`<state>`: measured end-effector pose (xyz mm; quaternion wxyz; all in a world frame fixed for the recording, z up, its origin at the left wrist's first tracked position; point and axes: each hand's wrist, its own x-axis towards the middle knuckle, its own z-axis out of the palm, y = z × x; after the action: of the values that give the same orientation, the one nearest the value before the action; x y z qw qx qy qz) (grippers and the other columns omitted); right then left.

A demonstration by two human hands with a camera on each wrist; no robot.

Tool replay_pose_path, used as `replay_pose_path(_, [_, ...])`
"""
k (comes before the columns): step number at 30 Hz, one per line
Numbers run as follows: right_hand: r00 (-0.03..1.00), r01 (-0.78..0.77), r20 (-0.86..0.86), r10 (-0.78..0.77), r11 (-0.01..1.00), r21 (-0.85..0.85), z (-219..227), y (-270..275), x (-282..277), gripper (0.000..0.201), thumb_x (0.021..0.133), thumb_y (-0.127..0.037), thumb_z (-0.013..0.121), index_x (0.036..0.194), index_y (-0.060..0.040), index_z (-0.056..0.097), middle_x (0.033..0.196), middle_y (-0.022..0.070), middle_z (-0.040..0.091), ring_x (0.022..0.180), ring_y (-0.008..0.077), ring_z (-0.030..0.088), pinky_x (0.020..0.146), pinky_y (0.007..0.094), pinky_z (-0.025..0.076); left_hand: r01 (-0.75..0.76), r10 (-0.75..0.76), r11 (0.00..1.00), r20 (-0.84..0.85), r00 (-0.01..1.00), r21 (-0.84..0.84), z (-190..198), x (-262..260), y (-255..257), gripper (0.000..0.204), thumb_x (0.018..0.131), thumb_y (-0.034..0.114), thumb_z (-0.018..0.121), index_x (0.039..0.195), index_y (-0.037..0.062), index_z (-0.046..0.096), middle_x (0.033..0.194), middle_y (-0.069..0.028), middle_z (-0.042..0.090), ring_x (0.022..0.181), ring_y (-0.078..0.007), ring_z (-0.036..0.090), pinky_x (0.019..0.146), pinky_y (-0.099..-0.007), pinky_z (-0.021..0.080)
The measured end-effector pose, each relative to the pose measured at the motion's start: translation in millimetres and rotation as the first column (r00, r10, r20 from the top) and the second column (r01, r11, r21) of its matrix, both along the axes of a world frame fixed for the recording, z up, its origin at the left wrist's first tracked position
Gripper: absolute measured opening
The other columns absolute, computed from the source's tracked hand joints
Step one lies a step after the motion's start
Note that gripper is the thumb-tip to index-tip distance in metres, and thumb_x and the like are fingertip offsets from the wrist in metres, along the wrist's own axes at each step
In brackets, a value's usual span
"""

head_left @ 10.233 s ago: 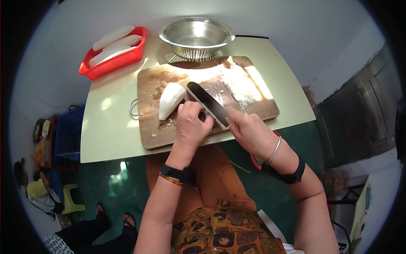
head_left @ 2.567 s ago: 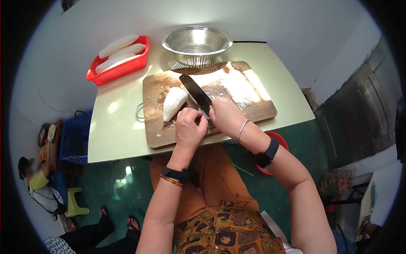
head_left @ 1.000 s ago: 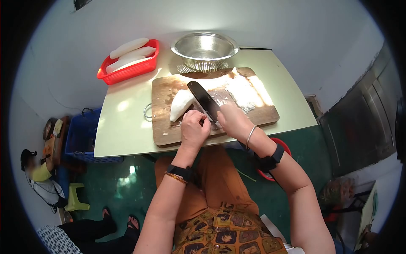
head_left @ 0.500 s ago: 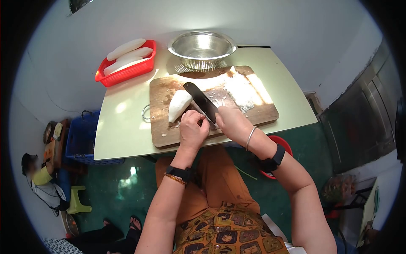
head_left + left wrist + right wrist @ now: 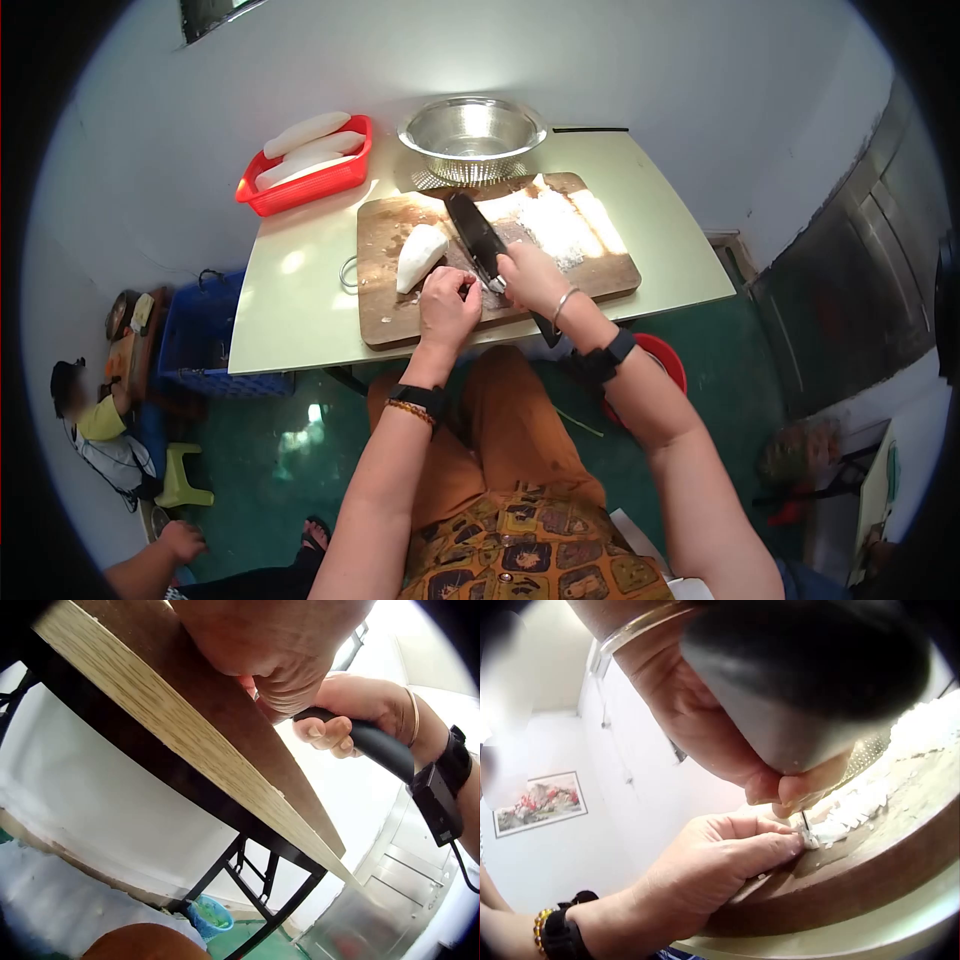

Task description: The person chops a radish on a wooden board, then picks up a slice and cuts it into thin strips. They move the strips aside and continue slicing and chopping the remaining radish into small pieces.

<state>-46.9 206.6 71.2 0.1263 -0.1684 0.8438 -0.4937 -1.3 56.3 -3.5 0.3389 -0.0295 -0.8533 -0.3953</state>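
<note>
My right hand (image 5: pixel 533 278) grips the black handle (image 5: pixel 379 746) of a kitchen knife (image 5: pixel 472 228), its dark blade slanting across the cutting board (image 5: pixel 385 325). Beside the blade, my left hand (image 5: pixel 448 305) pinches a small piece of white radish (image 5: pixel 810 838) between thumb and fingers, low over the wood. Its fingertips are right by the cutting edge in the right wrist view. A thick chunk of peeled radish (image 5: pixel 420 255) lies to the left of the blade. Finely chopped radish (image 5: pixel 560 228) is spread at the board's right, with some small strips (image 5: pixel 851 810) near the knife.
Behind the board stands a steel colander (image 5: pixel 472 150). A red plastic basket (image 5: pixel 310 190) with several peeled radishes is at the back left of the table (image 5: pixel 290 310). A red basin (image 5: pixel 660 365) sits on the floor to the right. Another person (image 5: pixel 105 430) is at far left.
Since ten seconds ago my right hand has come in closer to my left, the knife still in its grip. The left hand keeps pinching in nearly the same spot. The head view has tilted slightly.
</note>
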Motion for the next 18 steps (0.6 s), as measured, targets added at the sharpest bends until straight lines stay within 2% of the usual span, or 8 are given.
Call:
replay_pose_path(3, [0.993,0.116,0.032,-0.112,0.973,-0.199,-17,12,2,0.026,0.096,-0.020,0.048,0.081,0.0009,0.053,0.057,0.0102,0.059,0.041,0.0194,0.057,0.040,0.0326,0.048,-0.008,0.008,1.000,-0.009,1.000,-0.016,0,0,1,0.008,0.075,0.010,0.070,0.077,0.0037,0.066,0.080,-0.0113,0.062,0.079,-0.0303,0.060,0.073,-0.0397,0.049])
replay_pose_path(4, [0.993,0.122,0.037,-0.116,0.951,-0.284,-22,15,4,0.027,0.098,-0.022,0.047,0.081,-0.0017,0.051,0.055,0.0070,0.057,0.039,0.0147,0.053,0.037,0.0293,0.044,-0.015,0.015,0.999,-0.012,1.000,-0.040,1,3,1,0.008,0.076,0.010,0.071,0.079,0.0037,0.067,0.080,-0.0112,0.062,0.079,-0.0302,0.060,0.074,-0.0396,0.049])
replay_pose_path(8, [0.990,0.109,0.133,-0.048,0.859,-0.500,-49,26,-3,0.027,0.101,-0.023,0.046,0.084,-0.0035,0.053,0.055,0.0040,0.056,0.038,0.0108,0.050,0.035,0.0263,0.041,-0.018,0.017,0.996,-0.013,1.000,-0.084,6,2,4,0.012,0.076,0.011,0.071,0.086,0.0041,0.070,0.080,-0.0109,0.062,0.081,-0.0302,0.060,0.074,-0.0395,0.049])
replay_pose_path(9, [0.989,0.104,0.148,-0.032,0.852,-0.512,-52,27,-3,0.026,0.101,-0.023,0.046,0.084,-0.0036,0.053,0.056,0.0039,0.056,0.038,0.0107,0.050,0.035,0.0261,0.041,-0.018,0.018,0.997,0.000,1.000,-0.077,5,2,3,0.013,0.077,0.011,0.071,0.088,0.0043,0.071,0.080,-0.0108,0.062,0.081,-0.0303,0.060,0.074,-0.0395,0.049])
replay_pose_path(10, [0.987,0.096,0.162,-0.012,0.847,-0.523,-55,28,-4,0.026,0.101,-0.023,0.046,0.084,-0.0036,0.053,0.056,0.0037,0.056,0.038,0.0107,0.050,0.036,0.0259,0.041,-0.008,0.009,0.997,0.021,1.000,-0.071,4,2,3,0.021,0.078,0.010,0.069,0.098,0.0039,0.070,0.082,-0.0118,0.062,0.081,-0.0310,0.060,0.075,-0.0398,0.049])
replay_pose_path(13, [0.986,0.063,0.165,0.022,0.870,-0.490,-50,29,-6,0.026,0.100,-0.023,0.046,0.086,-0.0031,0.054,0.057,0.0038,0.056,0.039,0.0109,0.050,0.037,0.0260,0.042,-0.012,0.003,0.988,-0.058,0.998,-0.152,2,-3,-2,0.029,0.080,0.009,0.066,0.108,0.0033,0.067,0.084,-0.0133,0.063,0.081,-0.0314,0.060,0.076,-0.0403,0.049])
replay_pose_path(15, [0.984,0.052,0.178,0.032,0.892,-0.449,-50,28,-8,0.026,0.100,-0.023,0.046,0.086,-0.0028,0.055,0.057,0.0040,0.057,0.040,0.0111,0.051,0.038,0.0266,0.043,-0.001,0.004,0.995,0.034,0.999,-0.098,2,-1,-2,0.034,0.082,0.006,0.062,0.115,0.0016,0.064,0.086,-0.0151,0.063,0.081,-0.0325,0.061,0.076,-0.0409,0.048])
replay_pose_path(18, [0.963,0.107,0.267,0.018,0.890,-0.444,-47,29,-7,0.027,0.099,-0.023,0.046,0.085,-0.0020,0.056,0.057,0.0044,0.057,0.041,0.0115,0.052,0.040,0.0275,0.045,-0.024,0.024,1.000,0.006,1.000,-0.007,4,2,1,0.031,0.085,0.008,0.062,0.114,0.0000,0.065,0.083,-0.0144,0.063,0.075,-0.0285,0.062,0.071,-0.0364,0.050])
